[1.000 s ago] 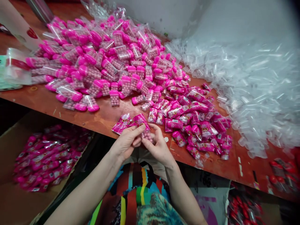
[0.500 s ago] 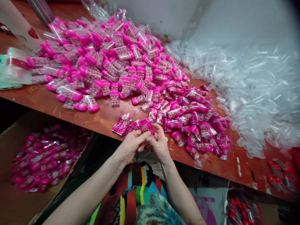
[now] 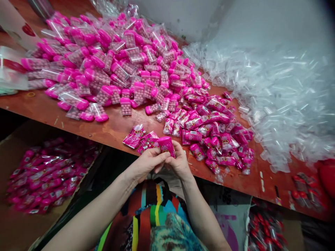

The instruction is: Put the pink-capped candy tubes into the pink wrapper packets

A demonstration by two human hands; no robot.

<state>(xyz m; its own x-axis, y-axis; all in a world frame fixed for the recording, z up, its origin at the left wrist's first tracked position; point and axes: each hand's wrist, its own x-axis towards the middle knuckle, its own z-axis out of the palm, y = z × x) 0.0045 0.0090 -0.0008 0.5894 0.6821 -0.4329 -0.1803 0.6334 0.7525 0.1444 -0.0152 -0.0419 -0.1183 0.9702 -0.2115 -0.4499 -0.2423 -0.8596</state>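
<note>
The left hand (image 3: 149, 162) and right hand (image 3: 179, 161) were together, thumbs and fingertips pinching one pink printed sleeve (image 3: 166, 144) at the near edge of the worktop (image 3: 113, 120). A second earlier pellets had shown between the fingers; now the sleeve rose above them, its top rounded, suggesting that it covered a filled tube. The fingers hid its lower end. Both forearms angled inward and forward, thumbs nearly meeting. Just left of the held sleeve lay flat sleeves (image 3: 134, 136); to its right, wrapped tubes (image 3: 217, 127); beyond it, pink-capped pellet tubes (image 3: 131, 73); far right of it, clear plastic tubes (image 3: 272, 97).
</note>
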